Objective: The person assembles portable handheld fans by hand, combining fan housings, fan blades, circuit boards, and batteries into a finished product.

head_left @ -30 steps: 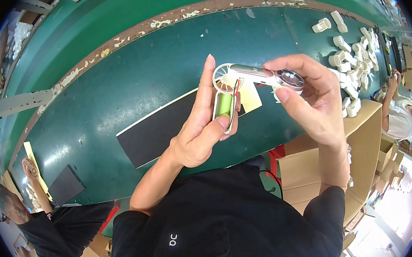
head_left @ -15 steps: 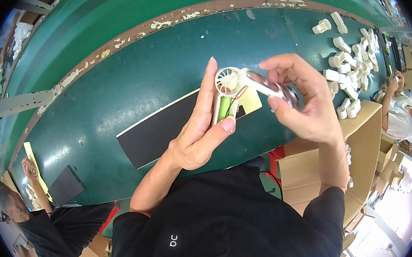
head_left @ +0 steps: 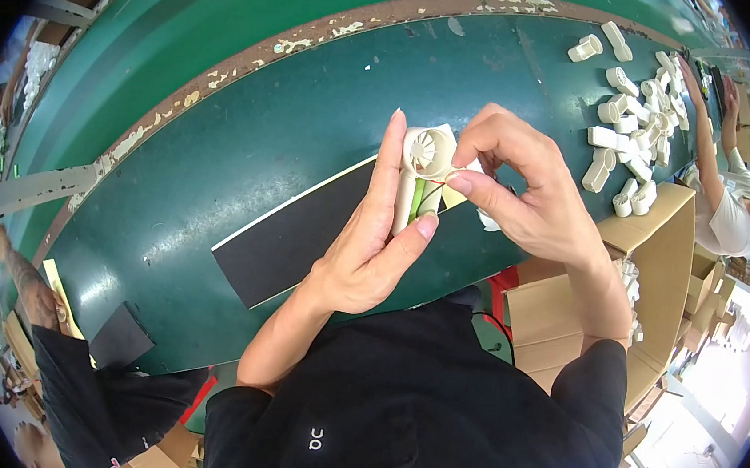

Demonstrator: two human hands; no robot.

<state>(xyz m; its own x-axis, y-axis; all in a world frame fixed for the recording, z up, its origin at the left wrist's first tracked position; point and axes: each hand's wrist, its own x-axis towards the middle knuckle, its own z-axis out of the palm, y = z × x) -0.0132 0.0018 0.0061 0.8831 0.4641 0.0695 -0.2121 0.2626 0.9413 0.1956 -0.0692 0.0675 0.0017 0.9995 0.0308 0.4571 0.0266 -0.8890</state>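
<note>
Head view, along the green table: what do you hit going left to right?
Black mat → left hand → small white fan → right hand → pile of white plastic parts → cardboard box.

The person wears a black short-sleeved T-shirt of soft, slightly creased fabric (head_left: 413, 407), with a small white mark printed on the chest. The bare left hand (head_left: 372, 252) and bare right hand (head_left: 530, 194) carry no gloves, rings or watch; forearms are uncovered.

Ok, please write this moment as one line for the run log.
left hand: holds fan | right hand: fingertips at fan head | below: black mat, green table
</note>
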